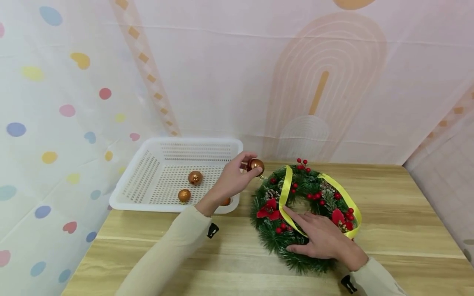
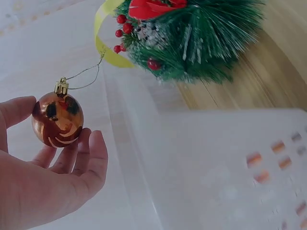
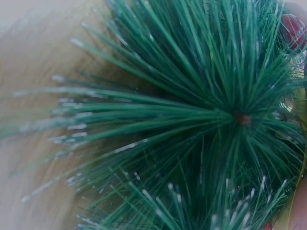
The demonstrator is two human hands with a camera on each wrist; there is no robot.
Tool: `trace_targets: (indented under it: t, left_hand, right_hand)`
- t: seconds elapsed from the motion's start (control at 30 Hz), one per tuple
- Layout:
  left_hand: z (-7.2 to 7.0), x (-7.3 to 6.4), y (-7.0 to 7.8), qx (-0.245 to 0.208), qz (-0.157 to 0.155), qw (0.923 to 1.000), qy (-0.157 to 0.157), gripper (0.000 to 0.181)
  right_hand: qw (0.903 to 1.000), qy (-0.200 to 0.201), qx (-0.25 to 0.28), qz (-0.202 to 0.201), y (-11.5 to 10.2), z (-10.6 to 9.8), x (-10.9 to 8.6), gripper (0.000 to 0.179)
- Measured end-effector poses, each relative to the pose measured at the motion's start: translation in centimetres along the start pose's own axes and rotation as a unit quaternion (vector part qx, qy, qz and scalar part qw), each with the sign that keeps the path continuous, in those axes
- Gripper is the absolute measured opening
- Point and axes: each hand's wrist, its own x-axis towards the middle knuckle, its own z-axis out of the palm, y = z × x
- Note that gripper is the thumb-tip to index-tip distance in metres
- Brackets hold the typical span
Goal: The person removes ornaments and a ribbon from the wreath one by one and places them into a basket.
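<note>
My left hand [image 1: 235, 174] pinches a shiny copper-coloured Christmas ball [image 2: 57, 120] between thumb and fingers, near the basket's right rim. The ball has a gold cap and a thin looped string [image 2: 88, 79] that reaches toward the wreath. A green Christmas wreath [image 1: 272, 240] with red flowers, red berries and pine cones lies flat on the table. Across it runs a yellow ribbon [image 1: 286, 191]. My right hand [image 1: 322, 236] rests on the wreath's front part, its index finger extended to the ribbon. In the right wrist view, green needles [image 3: 192, 115] fill most of the picture.
A white perforated plastic basket [image 1: 148, 207] stands left of the wreath. Inside lie copper-coloured balls [image 1: 195, 178], one partly hidden behind my left forearm. The wooden table [image 1: 403, 222] meets a patterned cloth backdrop [image 1: 222, 82] at its back edge.
</note>
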Motion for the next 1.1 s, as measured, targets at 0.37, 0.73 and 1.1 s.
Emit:
trace_targets:
  t: [0.37,0.73,1.1]
  left_hand:
    - [-3.9,-2.0,-1.7,0.002,-0.011,0.9994,0.033,0.042]
    - [-7.5,-3.8,-4.3,0.000,-0.041,0.9974,0.060,0.046]
    - [-9.6,-4.9,-6.6,0.023,-0.081,0.9930,0.082,0.050]
  right_hand:
    - [1.0000,0.001,0.006,0.004,-0.1,-0.2,-0.3,0.092]
    - [1.0000,0.003,-0.002,0.002,-0.1,-0.1,-0.2,0.092]
    - [1.0000,0.004,0.000,-0.007,-0.1,-0.2,-0.1,0.092]
